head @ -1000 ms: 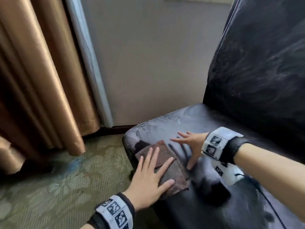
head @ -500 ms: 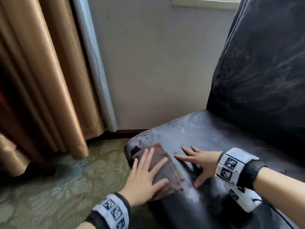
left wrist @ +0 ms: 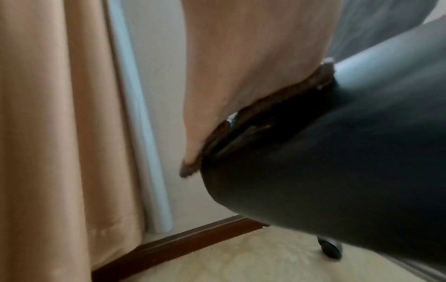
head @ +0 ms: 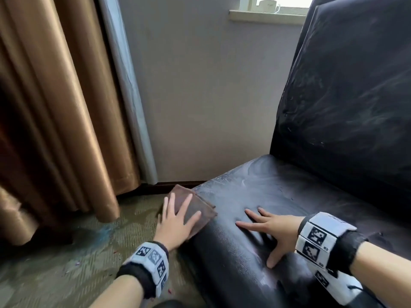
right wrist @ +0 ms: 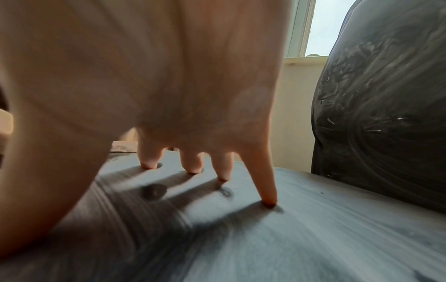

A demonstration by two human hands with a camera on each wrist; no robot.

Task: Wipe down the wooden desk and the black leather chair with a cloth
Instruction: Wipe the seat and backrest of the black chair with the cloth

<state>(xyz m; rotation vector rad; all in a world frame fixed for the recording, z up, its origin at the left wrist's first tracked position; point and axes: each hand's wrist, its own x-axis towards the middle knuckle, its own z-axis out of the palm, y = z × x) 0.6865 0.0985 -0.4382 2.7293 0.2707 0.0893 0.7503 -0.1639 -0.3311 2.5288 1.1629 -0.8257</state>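
The black leather chair (head: 278, 196) fills the right side, its dusty seat streaked with wipe marks and its backrest (head: 347, 90) rising behind. A folded brown cloth (head: 195, 207) lies over the seat's front left corner, one end sticking out past the edge. My left hand (head: 175, 221) presses flat on the cloth with fingers spread straight. My right hand (head: 266, 227) rests palm down on the seat just right of the cloth, its fingertips (right wrist: 267, 200) touching the leather (right wrist: 313, 229). In the left wrist view the cloth (left wrist: 277, 101) shows as a brown edge between palm and seat (left wrist: 337, 152). The wooden desk is out of sight.
Tan curtains (head: 55, 107) and a grey sheer strip (head: 126, 85) hang at the left, close to the chair's corner. A plain wall (head: 211, 96) and dark baseboard (left wrist: 181, 242) lie behind. Patterned carpet (head: 66, 263) covers the floor. A chair caster (left wrist: 330, 248) shows under the seat. A windowsill (head: 266, 15) sits above.
My left hand has slid the cloth away from me toward the seat's far left corner, so it overhangs the edge. My right hand stays flat on the seat.
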